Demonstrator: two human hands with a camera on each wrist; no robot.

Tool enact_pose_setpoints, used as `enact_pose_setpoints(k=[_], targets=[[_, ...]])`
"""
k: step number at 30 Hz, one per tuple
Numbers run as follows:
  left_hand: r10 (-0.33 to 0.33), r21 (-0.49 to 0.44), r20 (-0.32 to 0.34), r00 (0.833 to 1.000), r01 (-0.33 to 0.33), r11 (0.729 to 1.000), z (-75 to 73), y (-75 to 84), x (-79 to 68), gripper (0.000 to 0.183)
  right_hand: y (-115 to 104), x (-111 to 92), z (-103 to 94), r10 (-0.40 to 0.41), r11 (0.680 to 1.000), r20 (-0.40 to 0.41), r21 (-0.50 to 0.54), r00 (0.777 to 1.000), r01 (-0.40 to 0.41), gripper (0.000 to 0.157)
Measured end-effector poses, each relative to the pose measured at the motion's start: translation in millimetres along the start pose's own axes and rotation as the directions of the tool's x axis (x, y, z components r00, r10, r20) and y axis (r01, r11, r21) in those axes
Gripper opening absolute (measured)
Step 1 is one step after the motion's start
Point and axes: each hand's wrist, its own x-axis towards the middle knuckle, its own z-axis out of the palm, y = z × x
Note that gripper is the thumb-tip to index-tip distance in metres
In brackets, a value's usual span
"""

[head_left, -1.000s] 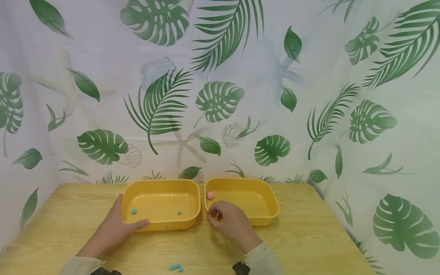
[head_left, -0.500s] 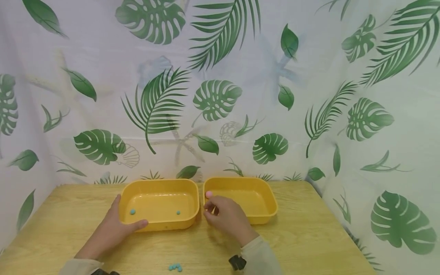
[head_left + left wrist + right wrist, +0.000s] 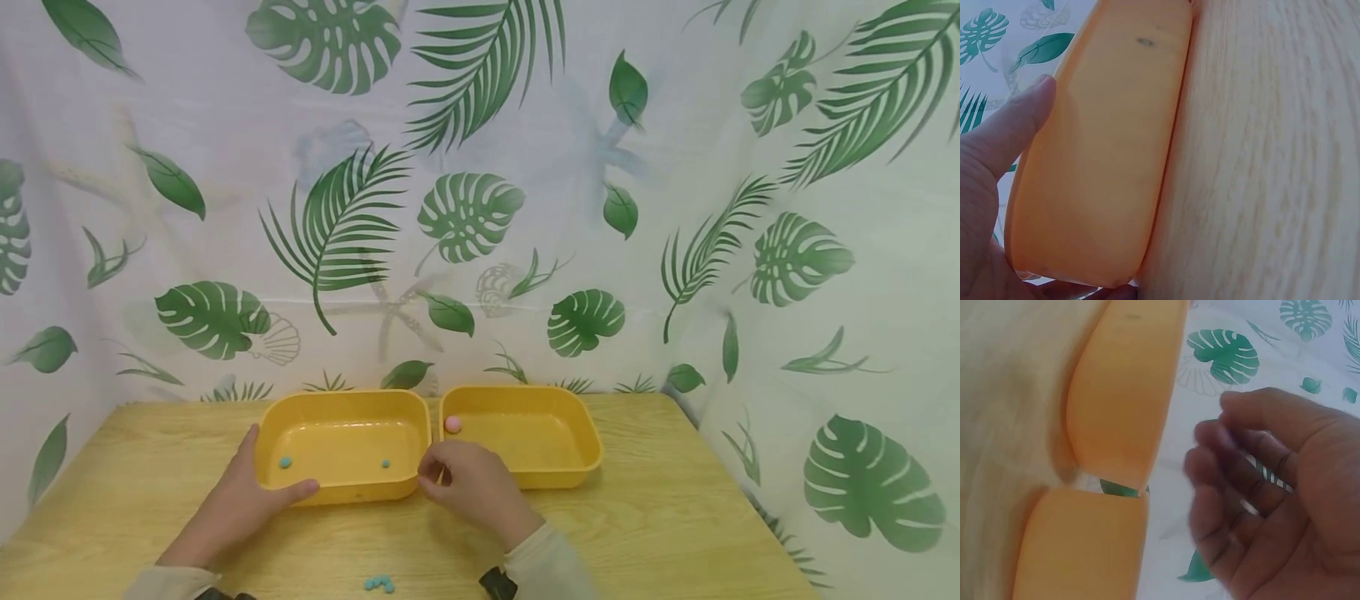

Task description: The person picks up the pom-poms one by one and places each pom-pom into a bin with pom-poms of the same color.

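My left hand [image 3: 251, 492] grips the left corner of the left yellow plastic tray [image 3: 360, 492], thumb over the front rim and fingers round the side. The left wrist view shows the thumb [image 3: 1019, 125] at the rim. Two small blue balls [image 3: 286, 462] lie inside, one at the left and a smaller one at the right. My right hand [image 3: 476, 483] hovers at the front between both trays, its fingers loosely curled. The right wrist view shows nothing held in that hand [image 3: 1272, 500]. A pink ball [image 3: 453, 425] sits in the left end of the right yellow tray [image 3: 558, 479].
Several small blue pieces [image 3: 379, 583] lie in a short curved row on the wooden table [image 3: 660, 533] near the front. The trays stand side by side with a narrow gap, close to a leaf-patterned backdrop [image 3: 480, 350].
My right hand has moved left, from the front left corner of the right tray to the gap between the trays. The left hand keeps its grip. The view has shifted slightly.
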Motion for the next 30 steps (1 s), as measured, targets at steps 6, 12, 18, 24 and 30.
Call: enact_pose_setpoints(k=[6, 12, 18, 24, 30], targets=[[0.017, 0.012, -0.006, 1.0, -0.017, 1.0, -1.9, 0.6, 1.2, 0.14, -9.1, -1.0, 8.8, -0.09, 0.994, 0.077, -0.054, 0.993, 0.094, 0.006], [0.028, 0.006, -0.009, 1.0, -0.028, 1.0, -1.3, -0.7, 3.6, 0.14, -12.8, -0.6, 21.9, -0.064, 0.989, 0.242, -0.112, 0.968, 0.093, 0.008], [0.008, 0.016, 0.014, 1.0, -0.008, 1.0, -2.8, -2.6, 6.9, 0.14, -18.4, -2.0, 31.3, -0.058, 0.985, 0.39, -0.13, 0.919, 0.118, 0.008], [-0.001, 0.016, 0.025, 1.0, 0.001, 1.0, -5.2, -3.7, 11.4, 0.14, -23.9, -5.4, 40.1, 0.015, 0.99, 0.475, -0.133, 0.88, 0.055, 0.023], [0.01, 0.0, 0.03, 0.999, -0.01, 1.0, -6.0, -4.4, 15.7, 0.14, -25.7, -5.3, 46.4, 0.027, 0.992, 0.47, -0.122, 0.882, 0.035, 0.021]])
